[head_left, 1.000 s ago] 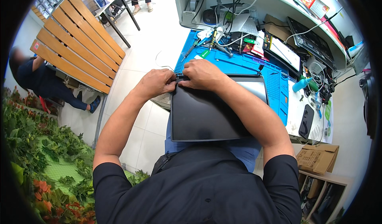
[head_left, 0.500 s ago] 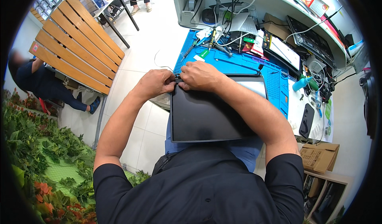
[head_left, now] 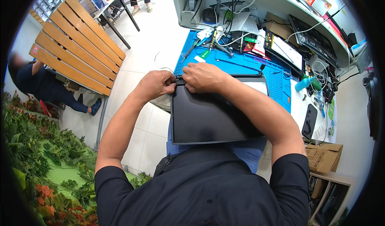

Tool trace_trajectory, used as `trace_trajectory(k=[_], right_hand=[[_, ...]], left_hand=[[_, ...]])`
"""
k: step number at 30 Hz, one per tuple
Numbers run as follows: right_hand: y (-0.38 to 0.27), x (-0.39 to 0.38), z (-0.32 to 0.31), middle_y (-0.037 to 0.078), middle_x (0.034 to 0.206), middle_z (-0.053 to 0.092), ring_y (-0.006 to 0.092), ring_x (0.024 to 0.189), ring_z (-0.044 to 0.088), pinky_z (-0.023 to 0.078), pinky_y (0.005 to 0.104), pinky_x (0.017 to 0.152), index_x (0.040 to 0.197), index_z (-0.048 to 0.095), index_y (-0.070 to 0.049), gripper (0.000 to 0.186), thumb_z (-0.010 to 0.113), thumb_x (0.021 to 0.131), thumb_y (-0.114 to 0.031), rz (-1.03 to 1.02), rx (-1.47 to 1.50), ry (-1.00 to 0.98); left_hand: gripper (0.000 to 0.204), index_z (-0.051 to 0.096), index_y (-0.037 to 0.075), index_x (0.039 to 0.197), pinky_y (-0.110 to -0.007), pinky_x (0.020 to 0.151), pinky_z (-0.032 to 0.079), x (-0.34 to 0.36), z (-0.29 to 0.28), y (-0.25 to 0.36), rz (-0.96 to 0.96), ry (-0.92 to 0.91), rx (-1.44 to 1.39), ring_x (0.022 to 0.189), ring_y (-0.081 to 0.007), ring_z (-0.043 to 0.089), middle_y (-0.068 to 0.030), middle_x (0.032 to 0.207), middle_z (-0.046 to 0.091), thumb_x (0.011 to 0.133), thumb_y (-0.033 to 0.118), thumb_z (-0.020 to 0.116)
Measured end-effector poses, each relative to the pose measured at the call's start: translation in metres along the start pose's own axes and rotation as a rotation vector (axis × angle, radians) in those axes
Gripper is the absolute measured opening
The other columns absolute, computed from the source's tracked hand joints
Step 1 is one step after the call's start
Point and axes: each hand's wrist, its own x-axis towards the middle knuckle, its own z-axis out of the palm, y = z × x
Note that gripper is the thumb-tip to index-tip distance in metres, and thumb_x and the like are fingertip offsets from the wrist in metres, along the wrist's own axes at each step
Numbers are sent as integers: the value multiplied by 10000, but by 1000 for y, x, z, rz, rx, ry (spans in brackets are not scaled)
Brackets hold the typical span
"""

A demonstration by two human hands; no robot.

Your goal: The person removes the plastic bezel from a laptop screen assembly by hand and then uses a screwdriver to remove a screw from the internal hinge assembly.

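A black laptop screen [head_left: 212, 117] rests across my thighs, its far edge against the bench edge. Hinge pieces show along that far edge, one [head_left: 262, 68] near the right corner. At the far left corner my left hand [head_left: 157, 84] pinches the screen's border with thumb and curled fingers. Just to the right of it, my right hand [head_left: 203, 77] is closed over the same edge, its forearm crossing above the panel. Fingers hide the exact spot they grip. A light reflection lies on the panel's upper right.
Beyond the screen, a blue work mat [head_left: 240, 67] carries screwdrivers, cables and small parts. On the right are a blue bottle [head_left: 304, 84], a dark phone [head_left: 309, 121] and a cardboard box [head_left: 324, 158]. Another person [head_left: 48, 81] stands by a slatted wooden bench [head_left: 80, 41] at left.
My right hand has shifted slightly and its fingers have curled in closer along the edge. My right elbow has swung a little outward. The screen stays nearly in place.
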Motion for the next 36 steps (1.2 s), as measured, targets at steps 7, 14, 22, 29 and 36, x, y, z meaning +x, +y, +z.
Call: trace_trajectory(k=[7,14,22,29,36], right_hand=[[1,-22,-17,186,967,721,359,999,720,604,455,888,871,745,35,182,726,855,-145,67,2,-65],[3,-31,-23,197,971,725,368,1013,726,615,460,890,873,744,44,158,720,847,-110,84,-6,-96],[5,-29,-22,196,989,730,368,1030,723,610,459,907,884,754,51,167,732,833,-107,75,-15,-135],[8,-30,-22,173,967,712,339,1019,707,598,441,898,918,736,43,188,678,885,-133,5,-51,-155],[7,-30,-22,208,1022,742,372,1031,728,600,458,931,906,778,48,192,692,842,-112,39,-16,-138]], left_hand=[[185,778,0,989,-296,713,589,-3,1,2,-9,31,0,720,-171,707,-89,815,749,863,136,776],[176,781,-9,985,-281,703,589,-1,2,1,-12,34,-32,704,-150,696,-79,806,744,853,108,787],[174,784,-12,983,-270,676,573,-1,2,2,-58,28,-90,685,-122,670,-64,773,726,844,91,789],[318,786,47,1041,-315,755,587,3,-16,33,-67,25,164,775,-198,698,-59,857,716,794,218,892],[491,789,53,1086,-438,888,569,51,0,38,257,-61,163,992,-315,712,-112,1043,729,714,321,964]])
